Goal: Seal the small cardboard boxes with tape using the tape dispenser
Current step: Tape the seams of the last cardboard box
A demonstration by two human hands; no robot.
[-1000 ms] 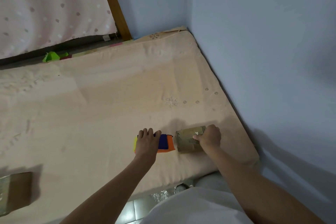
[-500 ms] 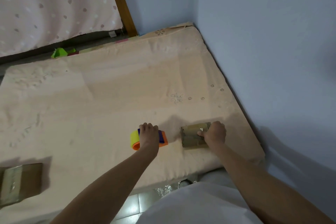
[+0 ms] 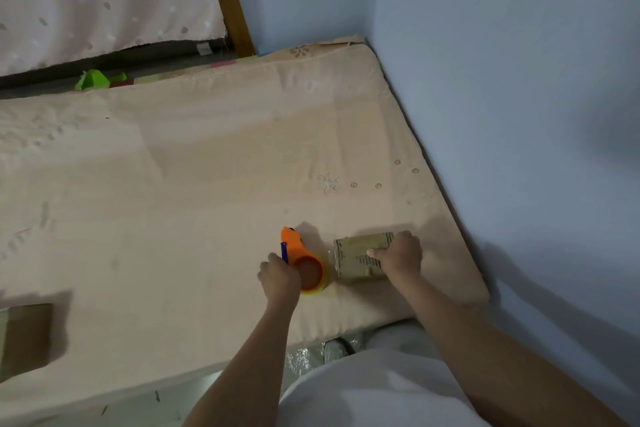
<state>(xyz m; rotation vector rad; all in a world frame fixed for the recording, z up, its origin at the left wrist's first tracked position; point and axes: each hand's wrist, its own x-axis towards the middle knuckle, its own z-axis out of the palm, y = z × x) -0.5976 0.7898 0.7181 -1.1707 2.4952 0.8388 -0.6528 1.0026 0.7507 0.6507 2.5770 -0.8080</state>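
Orange tape dispenser (image 3: 302, 262) now stands tipped up on its side in the left hand (image 3: 279, 279), whose grip curls round it — a moment ago it lay flat. The right hand (image 3: 400, 257) pins the small box (image 3: 356, 257) on the mattress (image 3: 207, 184) just beside — taping looks ready to begin.

Single head view: we look forward and steeply down onto mattress (image 3: 207, 184), from above its near edge, close; wall corner behind it.
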